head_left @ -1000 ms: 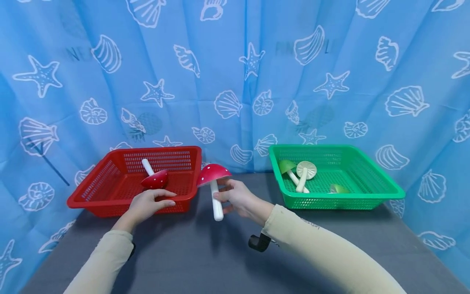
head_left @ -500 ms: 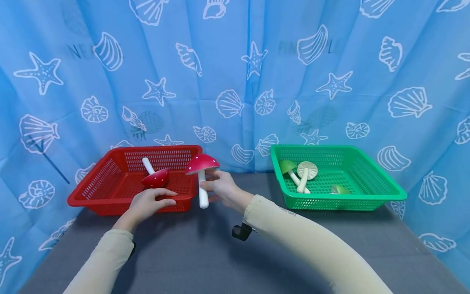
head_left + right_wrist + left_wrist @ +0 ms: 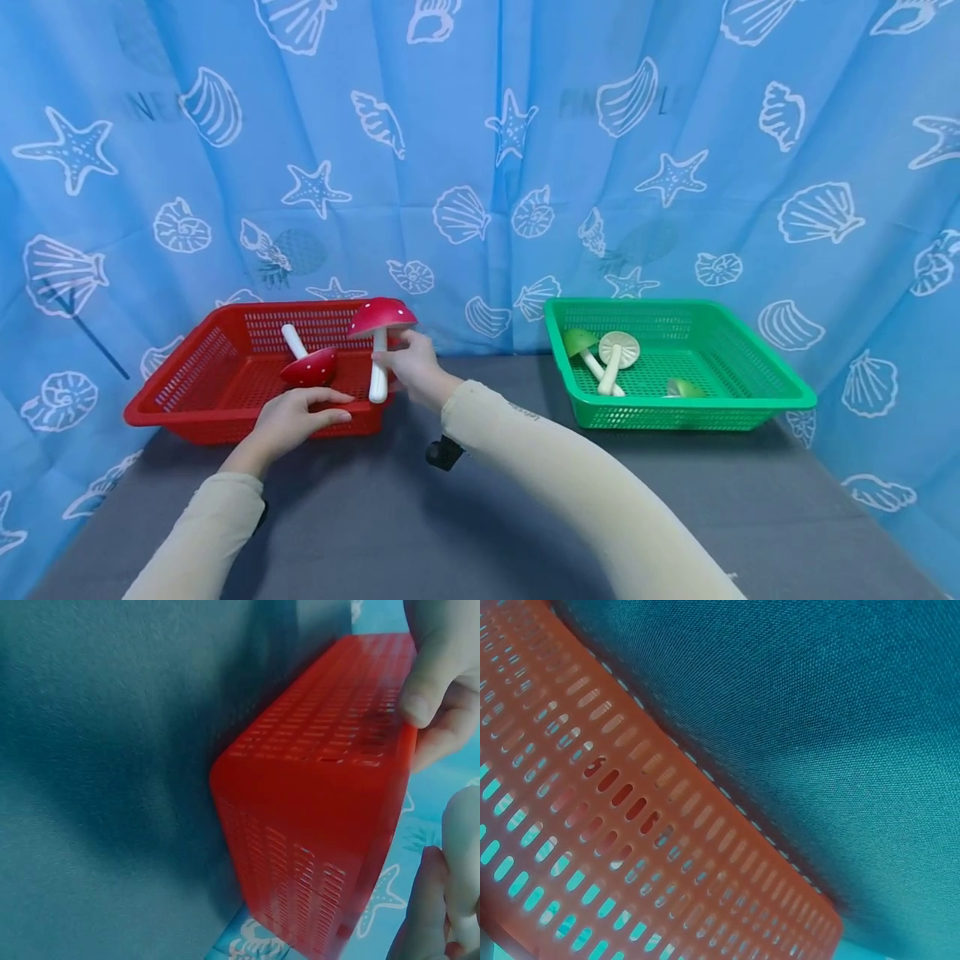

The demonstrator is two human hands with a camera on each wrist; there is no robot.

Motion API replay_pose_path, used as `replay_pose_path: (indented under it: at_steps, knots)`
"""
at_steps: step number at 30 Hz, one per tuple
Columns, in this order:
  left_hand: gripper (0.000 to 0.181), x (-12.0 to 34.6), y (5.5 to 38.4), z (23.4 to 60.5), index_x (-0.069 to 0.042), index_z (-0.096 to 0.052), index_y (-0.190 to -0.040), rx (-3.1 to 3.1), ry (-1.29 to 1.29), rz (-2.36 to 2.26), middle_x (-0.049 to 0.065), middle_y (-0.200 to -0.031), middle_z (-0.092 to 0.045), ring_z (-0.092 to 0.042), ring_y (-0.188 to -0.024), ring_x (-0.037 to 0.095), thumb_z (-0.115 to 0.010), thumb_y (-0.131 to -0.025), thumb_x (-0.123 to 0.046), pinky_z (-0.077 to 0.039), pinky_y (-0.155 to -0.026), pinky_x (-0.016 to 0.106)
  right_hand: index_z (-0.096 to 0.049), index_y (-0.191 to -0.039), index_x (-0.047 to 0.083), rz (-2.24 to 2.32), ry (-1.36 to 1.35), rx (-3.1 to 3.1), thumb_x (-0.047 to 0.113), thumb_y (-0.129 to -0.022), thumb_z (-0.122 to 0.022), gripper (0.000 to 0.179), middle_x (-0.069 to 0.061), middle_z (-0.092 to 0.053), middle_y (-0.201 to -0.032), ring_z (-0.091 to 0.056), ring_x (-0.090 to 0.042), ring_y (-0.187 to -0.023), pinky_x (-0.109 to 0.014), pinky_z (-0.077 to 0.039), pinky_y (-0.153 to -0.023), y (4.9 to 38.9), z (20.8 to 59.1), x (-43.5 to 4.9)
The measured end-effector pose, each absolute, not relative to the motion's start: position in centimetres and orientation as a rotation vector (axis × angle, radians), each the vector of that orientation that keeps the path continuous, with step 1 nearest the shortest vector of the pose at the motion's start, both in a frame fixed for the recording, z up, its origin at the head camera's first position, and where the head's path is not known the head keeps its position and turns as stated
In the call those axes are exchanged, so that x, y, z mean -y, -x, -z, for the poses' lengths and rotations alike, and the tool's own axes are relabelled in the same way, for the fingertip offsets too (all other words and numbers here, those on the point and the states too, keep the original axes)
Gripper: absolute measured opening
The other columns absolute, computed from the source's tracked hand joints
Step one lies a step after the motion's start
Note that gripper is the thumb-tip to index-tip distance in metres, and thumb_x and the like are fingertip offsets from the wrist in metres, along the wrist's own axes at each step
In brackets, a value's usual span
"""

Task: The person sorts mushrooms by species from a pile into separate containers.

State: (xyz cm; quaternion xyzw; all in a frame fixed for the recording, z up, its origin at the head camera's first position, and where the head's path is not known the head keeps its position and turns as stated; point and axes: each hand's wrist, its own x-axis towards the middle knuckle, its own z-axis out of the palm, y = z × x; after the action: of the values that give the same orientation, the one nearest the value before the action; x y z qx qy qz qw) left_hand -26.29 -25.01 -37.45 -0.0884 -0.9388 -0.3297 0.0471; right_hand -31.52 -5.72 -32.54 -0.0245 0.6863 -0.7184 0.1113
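Observation:
My right hand (image 3: pixel 415 367) grips a toy mushroom (image 3: pixel 381 316) by its white stem, red spotted cap upward, over the right front corner of the red basket (image 3: pixel 213 414). In the right wrist view, part of the stem (image 3: pixel 460 829) shows between the fingers. My left hand (image 3: pixel 296 419) holds the basket's front rim; the right wrist view shows its thumb outside and fingers beyond the rim. Another red-capped mushroom (image 3: pixel 311 367) lies tipped over inside the basket. Only the basket's perforated wall (image 3: pixel 645 787) and cloth appear in the left wrist view, with the hand itself out of sight.
A green basket (image 3: pixel 690 402) stands at the right on the grey cloth (image 3: pixel 525 483). Inside it are a green-capped mushroom (image 3: pixel 580 342), one with its pale underside showing (image 3: pixel 619 349), and another partly hidden green cap (image 3: pixel 684 388). A blue patterned curtain (image 3: pixel 465 150) hangs behind.
My right hand has carried the red mushroom leftward and slightly up, from beside the red basket to over its right front corner. The left hand has stayed at the front rim.

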Motion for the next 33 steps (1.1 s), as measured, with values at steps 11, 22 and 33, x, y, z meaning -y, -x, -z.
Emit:
replay_pose_path:
  at_steps: [11,22,33]
  knots:
    - [0.052,24.8,26.7,37.4,-0.015,-0.068,-0.123,2.866,0.266,1.017,0.013,-0.123,-0.062,-0.053,-0.111,0.037,-0.08,-0.078,-0.039,-0.054,-0.083,0.049,-0.057,-0.133,0.006,2.133,0.109,-2.154,0.005,-0.094,-0.063,0.04,-0.01,-0.059,-0.107,-0.06,-0.027,-0.099,-0.046,-0.056,-0.078,32.8,32.8,7.3]
    - [0.051,24.0,27.5,37.5,-0.014,-0.068,-0.123,2.897,0.249,1.029,0.01,-0.12,-0.065,-0.054,-0.109,0.034,-0.078,-0.08,-0.038,-0.051,-0.088,0.052,-0.06,-0.128,0.008,2.034,0.194,-2.247,0.006,-0.094,-0.063,0.035,-0.009,-0.058,-0.102,-0.06,-0.021,-0.085,-0.035,-0.058,-0.063,32.0,33.4,3.8]
    - [0.051,24.3,27.9,38.0,-0.014,-0.066,-0.126,2.869,0.311,0.965,0.011,-0.121,-0.064,-0.054,-0.109,0.035,-0.077,-0.081,-0.037,-0.051,-0.088,0.053,-0.06,-0.123,0.0,1.957,0.293,-2.276,0.003,-0.095,-0.06,0.028,-0.016,-0.059,-0.11,-0.062,-0.028,-0.096,-0.046,-0.058,-0.071,29.5,33.0,-4.3]
